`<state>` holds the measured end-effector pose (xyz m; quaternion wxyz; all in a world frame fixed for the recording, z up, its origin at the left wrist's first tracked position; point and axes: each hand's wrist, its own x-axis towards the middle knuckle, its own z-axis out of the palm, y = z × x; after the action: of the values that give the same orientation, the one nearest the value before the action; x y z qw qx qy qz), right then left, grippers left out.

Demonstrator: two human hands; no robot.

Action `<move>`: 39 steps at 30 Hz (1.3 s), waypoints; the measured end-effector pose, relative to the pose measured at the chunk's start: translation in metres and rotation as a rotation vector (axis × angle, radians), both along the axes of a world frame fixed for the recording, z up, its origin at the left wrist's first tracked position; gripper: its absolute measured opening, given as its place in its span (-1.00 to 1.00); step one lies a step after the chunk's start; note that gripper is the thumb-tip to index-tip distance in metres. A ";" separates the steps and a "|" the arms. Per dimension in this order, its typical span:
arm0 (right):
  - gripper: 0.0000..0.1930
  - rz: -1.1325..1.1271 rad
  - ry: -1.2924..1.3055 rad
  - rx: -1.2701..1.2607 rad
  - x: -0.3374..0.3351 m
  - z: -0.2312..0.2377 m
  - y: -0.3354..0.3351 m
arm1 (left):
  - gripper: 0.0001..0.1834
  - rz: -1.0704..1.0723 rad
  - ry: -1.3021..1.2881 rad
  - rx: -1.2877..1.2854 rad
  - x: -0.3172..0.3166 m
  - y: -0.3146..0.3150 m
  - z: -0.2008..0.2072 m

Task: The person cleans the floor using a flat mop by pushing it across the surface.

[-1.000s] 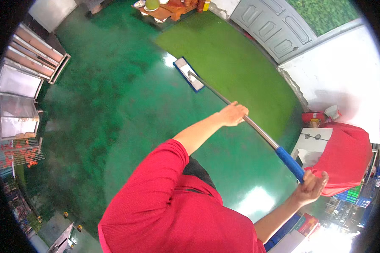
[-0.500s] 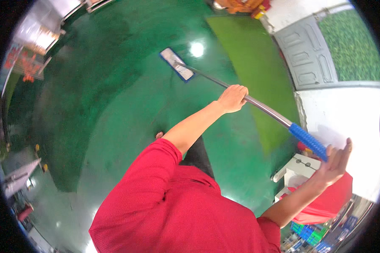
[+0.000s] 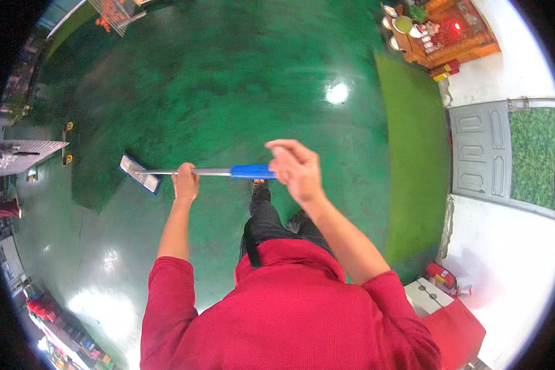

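Note:
A flat mop with a white-topped, blue-edged head (image 3: 140, 175) lies on the green floor at the left. Its metal pole (image 3: 214, 172) runs nearly level to the right and ends in a ribbed blue handle grip (image 3: 250, 172). My left hand (image 3: 185, 181) is closed round the pole between the mop head and the blue grip. At the far end of the grip is my right hand (image 3: 297, 171), its palm against the end and its fingers partly stretched out, slightly blurred. The end of the grip is hidden behind that hand.
A strip of artificial grass (image 3: 416, 160) runs along the right side, before a grey panelled door (image 3: 480, 148) and white wall. A wooden altar cabinet (image 3: 456, 31) stands far right. A fire extinguisher (image 3: 441, 275) and white cabinet (image 3: 427, 296) are near right. A wheeled panel (image 3: 28, 157) stands left.
The mop head has swung from ahead of me to my left, and the pole now lies level across my front. Both hands moved left with it. My view has turned too.

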<state>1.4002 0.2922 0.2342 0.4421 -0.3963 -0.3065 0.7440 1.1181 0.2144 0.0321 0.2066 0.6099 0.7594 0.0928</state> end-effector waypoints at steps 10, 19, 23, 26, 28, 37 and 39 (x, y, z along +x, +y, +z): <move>-0.83 -0.180 -0.066 0.414 0.115 0.056 -0.001 | -0.47 0.019 -0.101 0.471 0.133 0.057 -0.001; -0.81 -0.709 -0.472 0.601 0.285 0.077 -0.084 | -0.50 -0.418 -0.535 0.422 0.403 0.166 0.015; -0.83 -0.907 -0.631 0.552 0.318 0.062 -0.096 | -0.53 -0.515 -0.531 0.260 0.505 0.193 0.008; -0.84 -1.014 -0.779 0.526 0.341 0.054 -0.106 | -0.56 -0.666 -0.498 0.186 0.578 0.195 0.005; -0.85 -1.044 -0.847 0.508 0.353 0.053 -0.115 | -0.58 -0.769 -0.478 0.084 0.617 0.190 0.008; -0.81 -1.161 -0.939 0.449 0.389 0.093 -0.160 | -0.68 -0.963 -0.506 0.080 0.675 0.140 0.037; -0.68 -1.384 -0.958 0.401 0.385 0.124 -0.156 | -0.70 -0.957 -0.546 0.164 0.666 0.122 0.050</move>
<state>1.7856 0.1358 0.3587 0.6804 -0.6793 -0.2749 -0.0079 1.7839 0.3367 0.0819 0.3668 0.8547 0.3068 0.2019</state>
